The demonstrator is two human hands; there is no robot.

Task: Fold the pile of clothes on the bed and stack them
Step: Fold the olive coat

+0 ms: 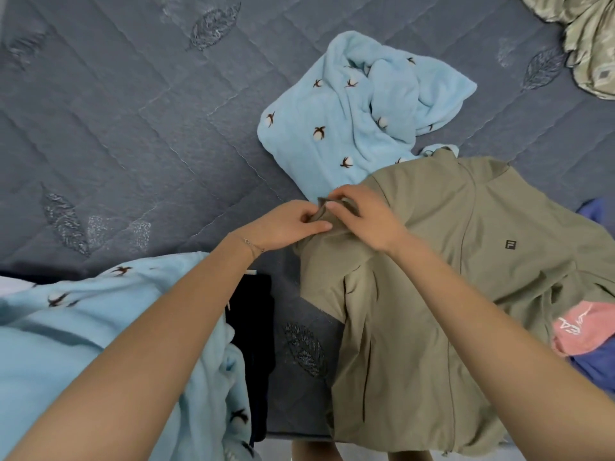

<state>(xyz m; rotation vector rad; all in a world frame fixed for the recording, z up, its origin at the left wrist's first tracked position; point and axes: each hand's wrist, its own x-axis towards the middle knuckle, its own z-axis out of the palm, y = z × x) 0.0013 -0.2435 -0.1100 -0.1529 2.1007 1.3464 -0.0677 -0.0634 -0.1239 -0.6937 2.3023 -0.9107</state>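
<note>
Pinching edge of olive zip jacket [466,267] at 10 o'clock: left hand [286,226], right hand [364,217]. Fabric likely light, limp, slippery; hold at seams.

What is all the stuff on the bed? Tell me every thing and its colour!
jacket: one, olive green, spread out middle right
blue fleece: one, light blue with small flowers, crumpled beyond the jacket
second blue fleece: one, same blue, lower left
dark cloth: one, black, beside the second blue fleece
pink cloth: one, pink, right edge
purple-blue cloth: count unclear, right edge
patterned cloth: one, green-beige, top right corner
bed cover: one, grey, under everything
bracelet: one, silver, left wrist
left hand: pinches the jacket's sleeve end
right hand: pinches the same sleeve end
</note>
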